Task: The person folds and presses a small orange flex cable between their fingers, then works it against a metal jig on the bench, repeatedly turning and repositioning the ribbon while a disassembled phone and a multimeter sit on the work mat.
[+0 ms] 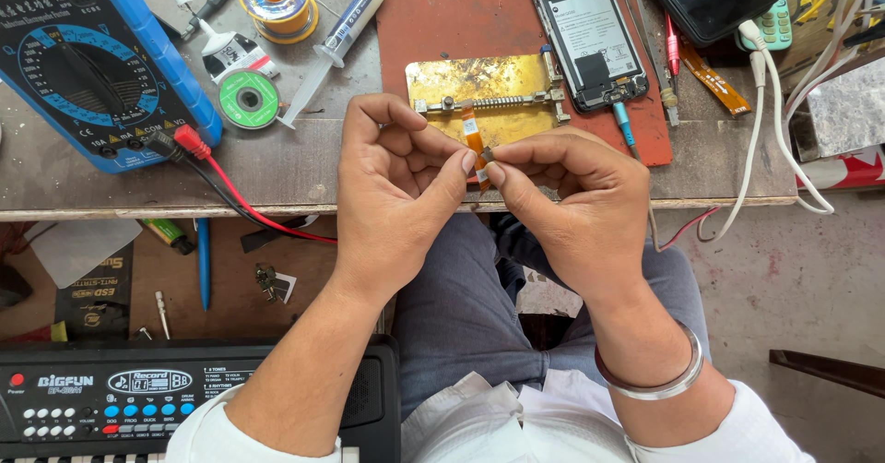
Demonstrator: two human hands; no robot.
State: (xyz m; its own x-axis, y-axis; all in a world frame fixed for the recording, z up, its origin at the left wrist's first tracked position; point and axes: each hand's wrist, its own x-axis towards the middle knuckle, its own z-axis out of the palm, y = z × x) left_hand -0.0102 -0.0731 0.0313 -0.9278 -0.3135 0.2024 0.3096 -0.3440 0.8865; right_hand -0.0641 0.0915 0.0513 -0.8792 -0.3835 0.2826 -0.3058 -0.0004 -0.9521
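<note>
Centre of frame: left hand point(396, 182) and right hand point(576, 200) meet fingertip to fingertip, both pinched on a thin orange flex ribbon cable point(474, 140). Its long axis runs up-frame from the fingers onto the brass-coloured metal holder plate point(479, 80) on the table point(277, 163). Both hands equally near.

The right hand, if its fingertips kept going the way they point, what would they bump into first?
Almost at once the left hand: the right hand points toward it, both pinching a small orange ribbon strip between them. Depth is hard to judge.
</note>
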